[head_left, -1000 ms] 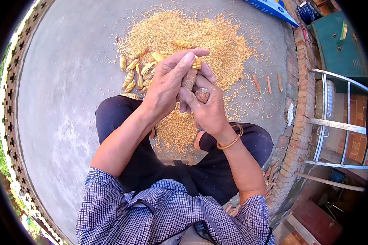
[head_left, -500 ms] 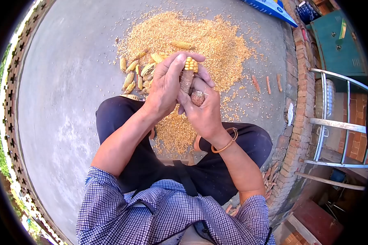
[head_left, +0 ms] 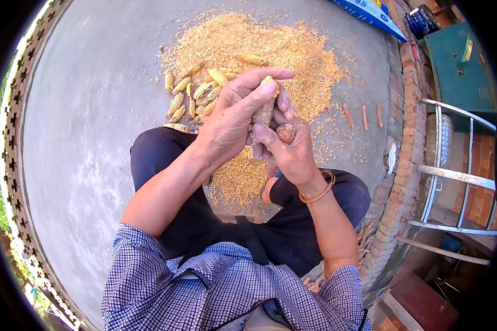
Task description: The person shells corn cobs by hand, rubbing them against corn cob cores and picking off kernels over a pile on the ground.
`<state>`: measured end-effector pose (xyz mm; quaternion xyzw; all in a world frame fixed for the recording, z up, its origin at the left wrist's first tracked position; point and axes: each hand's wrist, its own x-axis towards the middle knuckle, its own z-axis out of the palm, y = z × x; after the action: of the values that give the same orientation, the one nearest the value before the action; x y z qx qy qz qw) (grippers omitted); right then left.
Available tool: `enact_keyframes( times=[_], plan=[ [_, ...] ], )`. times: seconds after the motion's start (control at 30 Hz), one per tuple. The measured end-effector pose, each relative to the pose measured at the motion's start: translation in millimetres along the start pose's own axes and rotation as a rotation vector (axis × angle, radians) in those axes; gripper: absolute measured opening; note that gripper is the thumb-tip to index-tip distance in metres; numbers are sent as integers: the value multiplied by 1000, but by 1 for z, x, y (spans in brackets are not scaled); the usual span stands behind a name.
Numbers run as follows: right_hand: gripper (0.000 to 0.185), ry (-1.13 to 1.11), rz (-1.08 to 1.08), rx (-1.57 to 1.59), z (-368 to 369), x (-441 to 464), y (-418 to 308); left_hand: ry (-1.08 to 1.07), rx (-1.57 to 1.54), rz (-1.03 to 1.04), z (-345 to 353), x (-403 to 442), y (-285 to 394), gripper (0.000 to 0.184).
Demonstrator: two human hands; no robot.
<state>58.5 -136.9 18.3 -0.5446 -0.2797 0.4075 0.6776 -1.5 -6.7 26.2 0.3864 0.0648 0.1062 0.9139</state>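
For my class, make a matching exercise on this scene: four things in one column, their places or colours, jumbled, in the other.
Things
1. Partly shelled ear
2. Bracelet
3. Metal cabinet
4. Heap of loose kernels

Places or colours
A. Teal
B. Held between the right hand and left hand
C. Spread on the concrete floor
D. Around the left wrist

Right pairs: 1-B, 2-D, 3-A, 4-C

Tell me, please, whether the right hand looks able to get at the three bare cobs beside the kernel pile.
Probably yes: only scattered kernels lie between the right hand and the three bare cobs, though it holds another cob.
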Motion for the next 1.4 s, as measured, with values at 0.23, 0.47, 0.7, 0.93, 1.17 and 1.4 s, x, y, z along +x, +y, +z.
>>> enact_keyframes(
  times=[0.23,0.47,0.7,0.93,1.17,1.4],
  plan=[
    [13,-14,63,8,-9,-4,1,-60,71,42,4,-3,1,45],
    [13,-10,26,41,-3,-3,3,14,-6,-33,8,-4,8,48],
    [11,34,14,56,-1,-2,1,68,42,34,14,-4,4,45],
    [11,46,-68,-104,2,3,8,94,166,89,9,-3,4,42],
    [16,121,-147,-375,10,3,3,65,115,147,2,3,-2,44],
    [17,122,-162,-325,7,2,-1,61,74,151,8,4,-1,45]
  ],
)
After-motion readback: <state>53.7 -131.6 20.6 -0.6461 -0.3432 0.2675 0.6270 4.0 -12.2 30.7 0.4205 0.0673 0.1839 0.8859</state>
